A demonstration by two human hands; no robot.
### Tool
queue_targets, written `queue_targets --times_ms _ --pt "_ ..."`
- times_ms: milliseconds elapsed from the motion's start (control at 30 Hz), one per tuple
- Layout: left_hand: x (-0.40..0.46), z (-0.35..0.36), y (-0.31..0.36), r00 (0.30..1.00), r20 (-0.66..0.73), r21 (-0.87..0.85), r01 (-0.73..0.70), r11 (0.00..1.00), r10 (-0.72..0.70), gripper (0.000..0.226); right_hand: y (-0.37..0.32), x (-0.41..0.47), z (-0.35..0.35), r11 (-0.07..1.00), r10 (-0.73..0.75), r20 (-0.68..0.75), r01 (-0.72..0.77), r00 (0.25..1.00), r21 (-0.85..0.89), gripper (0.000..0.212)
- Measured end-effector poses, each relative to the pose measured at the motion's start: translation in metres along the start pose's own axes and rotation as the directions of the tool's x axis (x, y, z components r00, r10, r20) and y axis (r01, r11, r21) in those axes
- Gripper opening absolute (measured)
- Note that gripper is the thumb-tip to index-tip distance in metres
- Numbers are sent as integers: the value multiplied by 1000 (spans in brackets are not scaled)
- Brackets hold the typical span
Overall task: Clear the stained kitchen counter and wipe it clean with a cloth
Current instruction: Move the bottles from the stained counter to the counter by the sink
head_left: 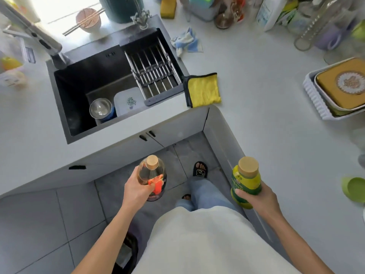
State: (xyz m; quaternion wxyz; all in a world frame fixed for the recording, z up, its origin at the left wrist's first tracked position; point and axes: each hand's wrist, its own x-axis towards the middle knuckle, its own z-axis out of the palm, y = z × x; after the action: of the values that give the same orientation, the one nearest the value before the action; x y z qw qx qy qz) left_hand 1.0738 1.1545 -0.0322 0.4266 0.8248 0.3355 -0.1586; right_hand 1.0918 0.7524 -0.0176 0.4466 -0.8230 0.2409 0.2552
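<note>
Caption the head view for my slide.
Each hand lifts a bottle: left hand clear bottle, right hand yellow bottle.

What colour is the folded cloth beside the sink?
Yellow with a dark grey edge, seen in the head view.

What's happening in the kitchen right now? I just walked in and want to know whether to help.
A person stands in the corner of the counter with a bottle in each hand. The left hand grips a clear bottle with a red label; the right hand grips a yellow-green bottle. Both are held off the counter. A yellow cloth lies untouched beside the sink, so wiping hasn't begun.
</note>
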Motion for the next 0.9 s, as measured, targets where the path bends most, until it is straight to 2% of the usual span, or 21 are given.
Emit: queue_targets --times_ms 300,433,667,767,900 --pt "35 -35 36 999 -44 57 26 998 -23 70 -122 79 2 992 -119 42 117 992 57 35" --pt "57 -50 70 999 -38 73 -8 997 11 69 -160 102 -2 984 -146 21 143 989 108 37" --pt "123 -48 175 977 106 10 -188 982 186 69 -195 120 -18 969 -42 -107 67 993 240 53" --pt "154 -38 229 926 197 13 -330 944 321 66 -204 129 -25 951 12 -182 45 983 305 56" --pt "195 -11 294 844 332 34 -458 888 422 67 -212 150 -38 924 80 -275 32 958 381 55"
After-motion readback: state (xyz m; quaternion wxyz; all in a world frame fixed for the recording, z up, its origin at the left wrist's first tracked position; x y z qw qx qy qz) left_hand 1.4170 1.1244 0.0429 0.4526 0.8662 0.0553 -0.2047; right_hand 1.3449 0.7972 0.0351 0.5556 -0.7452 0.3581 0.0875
